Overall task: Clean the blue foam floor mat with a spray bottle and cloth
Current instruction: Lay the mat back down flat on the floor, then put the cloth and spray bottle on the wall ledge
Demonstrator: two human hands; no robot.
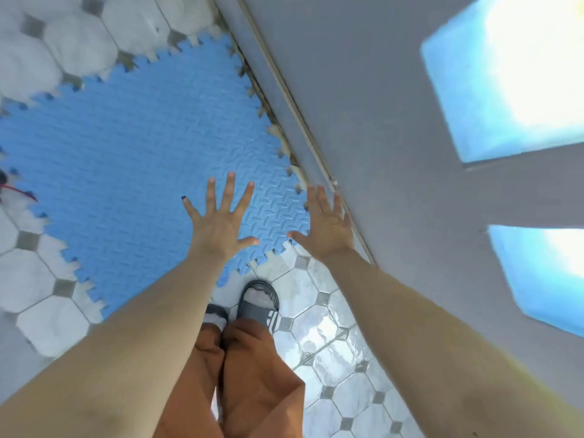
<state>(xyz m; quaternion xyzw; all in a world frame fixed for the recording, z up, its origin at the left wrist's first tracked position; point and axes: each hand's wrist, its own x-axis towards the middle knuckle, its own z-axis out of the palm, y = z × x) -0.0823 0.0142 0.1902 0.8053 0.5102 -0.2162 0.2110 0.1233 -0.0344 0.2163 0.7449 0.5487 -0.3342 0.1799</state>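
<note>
The blue foam floor mat (126,172), with jigsaw edges and a ridged surface, lies on the tiled floor against the wall. I stand at its near corner and look down. My left hand (221,219) is stretched out above the mat with its fingers spread, and it holds nothing. My right hand (327,227) is held out above the mat's edge by the wall, fingers straight, and it is empty too. No spray bottle and no cloth are in view.
A grey wall (395,137) with two bright windows (512,74) rises on the right. White octagonal floor tiles (316,317) surround the mat. My feet in grey slides (259,303) stand at the mat's corner. A red and black object (12,188) shows at the left edge.
</note>
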